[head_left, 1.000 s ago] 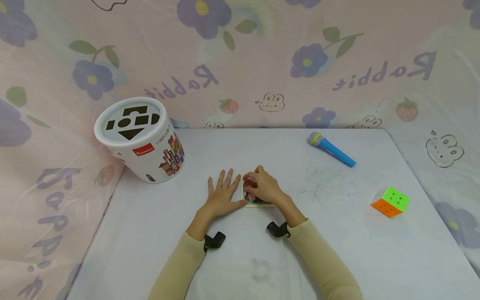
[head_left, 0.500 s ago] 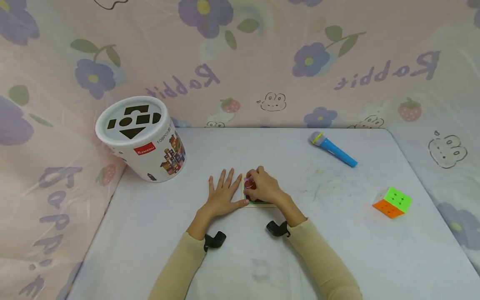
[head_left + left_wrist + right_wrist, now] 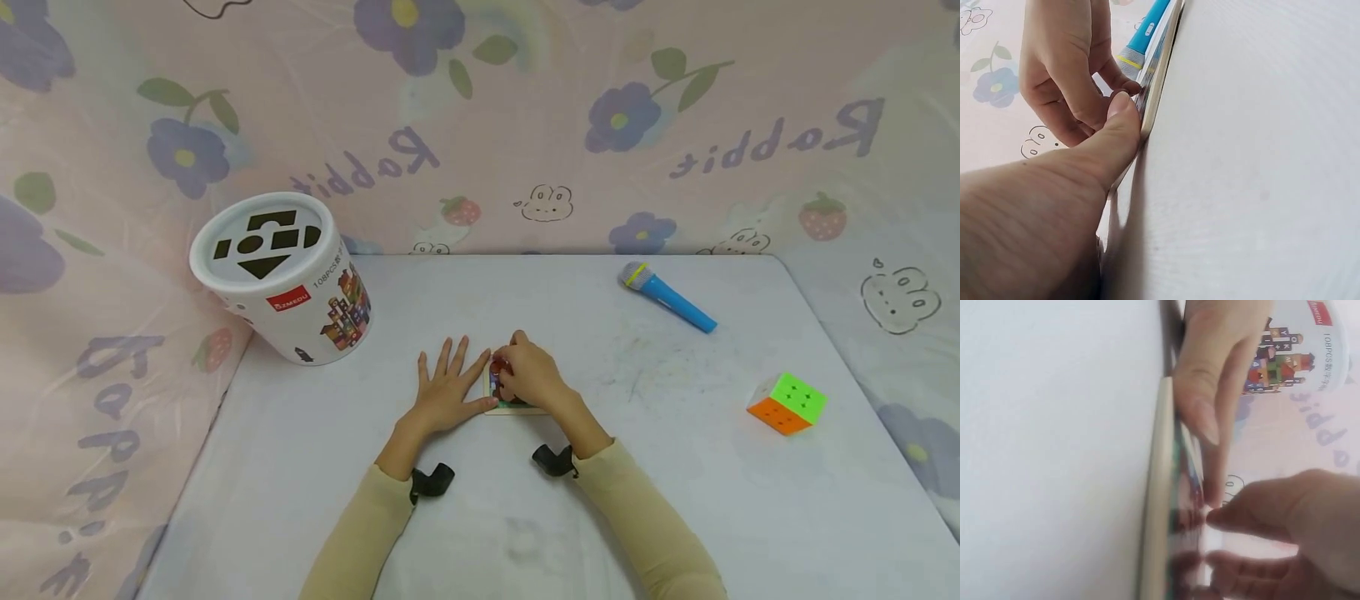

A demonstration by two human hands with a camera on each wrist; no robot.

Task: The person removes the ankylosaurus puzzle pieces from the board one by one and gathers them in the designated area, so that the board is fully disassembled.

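A small wooden jigsaw puzzle board (image 3: 517,410) with a pale rim and a dark colourful picture lies on the white table, mostly covered by my right hand. My left hand (image 3: 442,398) rests beside it, fingers spread; its thumb touches the near left corner and its index finger reaches the left rim. My right hand (image 3: 532,375) is over the board with curled fingers, pinching at a puzzle piece (image 3: 496,367) in the left part of the picture. In the right wrist view, its thumb and fingers (image 3: 1254,572) meet the board's surface (image 3: 1186,531); the piece's outline is unclear.
A white block bucket (image 3: 300,308) with shaped holes in its lid stands at the back left. A blue toy microphone (image 3: 671,300) lies at the back right, and a puzzle cube (image 3: 787,404) sits farther right. Patterned cloth (image 3: 480,125) hangs behind the table.
My right hand's fingers have shifted slightly over the left part of the board, covering the pink and white patch seen earlier. The left hand stays nearly still.
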